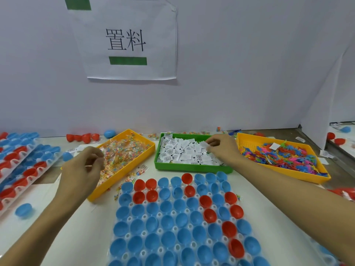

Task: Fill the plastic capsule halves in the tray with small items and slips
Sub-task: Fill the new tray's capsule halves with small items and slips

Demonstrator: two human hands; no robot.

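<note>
A clear tray (134, 204) in front of me holds rows of open blue and red capsule halves (167, 221). Beyond it stand three bins: a yellow bin (146, 148) of small candy packets, a green bin (192, 167) of white paper slips, and a yellow bin (247, 140) of colourful plastic pieces. My left hand (82, 169) hovers over the near end of the candy bin with curled fingers pinching a small packet. My right hand (222, 148) is over the green bin and pinches white slips (204, 145) between thumb and fingers.
Stacked trays with more blue and red halves (23, 166) lie at the left. Loose capsule halves sit on the table: a blue one (24, 210) near my left forearm, red ones (82, 138) by the wall. A white partition with a paper sign (126, 41) stands behind.
</note>
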